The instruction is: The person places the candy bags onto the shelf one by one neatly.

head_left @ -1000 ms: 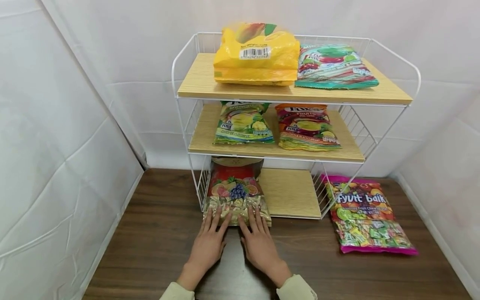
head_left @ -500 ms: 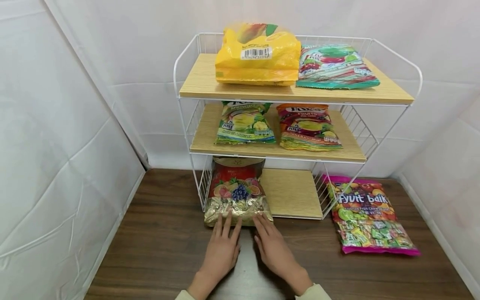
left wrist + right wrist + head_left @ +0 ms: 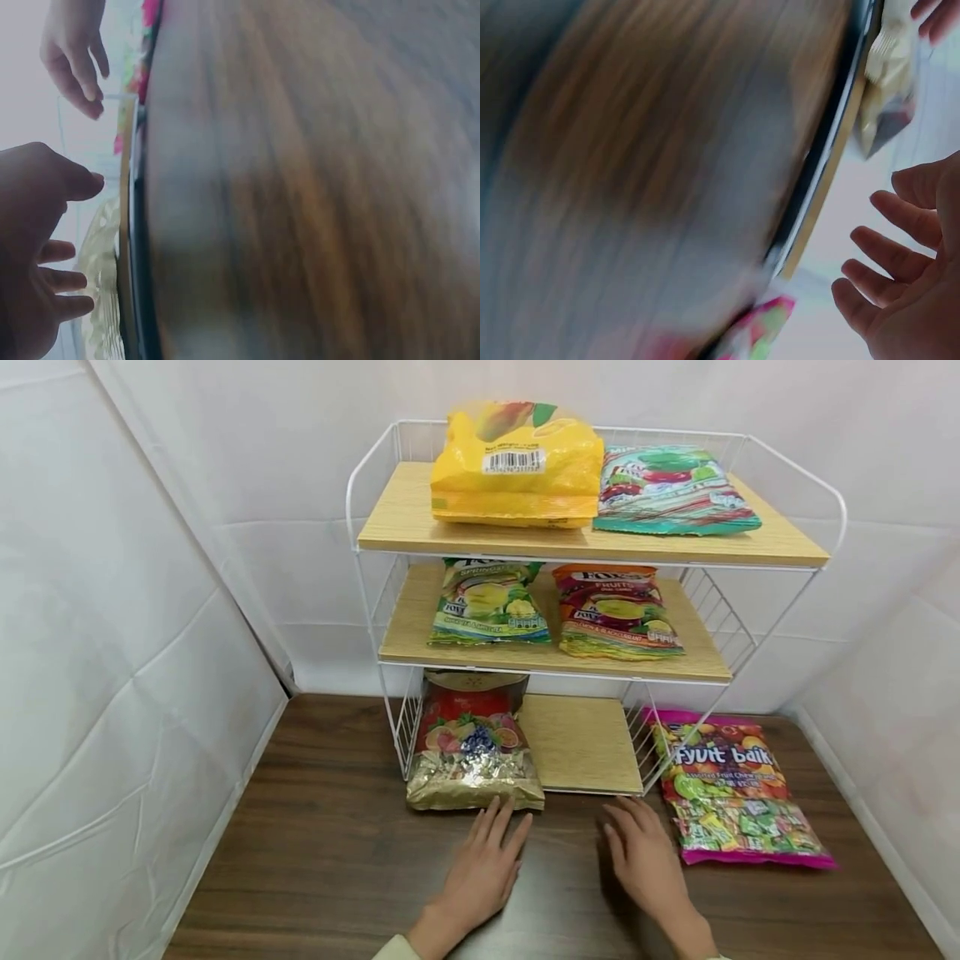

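A red and gold bag of candy [image 3: 472, 743] lies on the left half of the bottom shelf, its gold end jutting past the front edge. Just in front of that end is my left hand [image 3: 483, 868], fingers extended and holding nothing. My right hand [image 3: 648, 860] hovers over the table between the rack and a pink-edged "Fyvit baik" candy bag [image 3: 738, 793], which lies on the table outside the rack. In the right wrist view the fingers of the right hand [image 3: 907, 262] are spread and loosely bent, with nothing in them.
A white wire rack with three wooden shelves [image 3: 577, 743] stands at the back. The middle shelf bears a green candy bag [image 3: 489, 606] and a red-orange one [image 3: 618, 614]. On top sit a yellow bag [image 3: 517, 468] and a teal bag [image 3: 675, 493]. White cloth walls [image 3: 135, 652] surround the table.
Both hands have come off the red and gold bag and moved right, the right hand farther, toward the pink-edged bag. The red and gold bag stays in place on the shelf.
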The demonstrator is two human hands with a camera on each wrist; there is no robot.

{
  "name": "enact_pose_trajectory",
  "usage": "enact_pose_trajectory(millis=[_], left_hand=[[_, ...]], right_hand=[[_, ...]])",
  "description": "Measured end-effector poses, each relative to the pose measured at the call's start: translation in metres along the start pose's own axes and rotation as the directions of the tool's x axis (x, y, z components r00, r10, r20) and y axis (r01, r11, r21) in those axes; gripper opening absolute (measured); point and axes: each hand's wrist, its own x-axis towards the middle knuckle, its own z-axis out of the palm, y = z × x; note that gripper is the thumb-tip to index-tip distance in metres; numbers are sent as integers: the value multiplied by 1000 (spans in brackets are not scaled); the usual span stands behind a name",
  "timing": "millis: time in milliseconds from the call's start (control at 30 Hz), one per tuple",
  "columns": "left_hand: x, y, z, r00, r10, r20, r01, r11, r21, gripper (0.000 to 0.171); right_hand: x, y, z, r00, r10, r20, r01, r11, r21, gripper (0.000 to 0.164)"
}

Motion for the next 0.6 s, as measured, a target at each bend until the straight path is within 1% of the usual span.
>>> enact_pose_trajectory(millis=[133, 233, 333, 433, 533, 600], left_hand=[[5, 7, 3, 998, 59, 24, -59, 998, 8, 63], [9, 12, 3, 994, 91, 56, -91, 996, -2, 62], [12, 17, 2, 989, 119, 87, -118, 993, -13, 63], [15, 22, 3, 985, 139, 102, -138, 990, -21, 62], [17, 26, 3, 983, 148, 105, -147, 989, -20, 62], [17, 28, 3, 983, 151, 106, -151, 988, -14, 62]], right_hand=[[-8, 22, -5, 999, 51, -14, -51, 997, -62, 29], [-12, 38, -7, 996, 78, -52, -83, 991, -104, 33], [-14, 53, -10, 989, 110, -95, -119, 988, -99, 35], [-14, 66, -16, 979, 166, -123, -177, 980, -92, 34], [-15, 79, -21, 972, 207, -109, -219, 969, -116, 34], [-16, 87, -24, 970, 227, -86, -237, 961, -143, 36]])
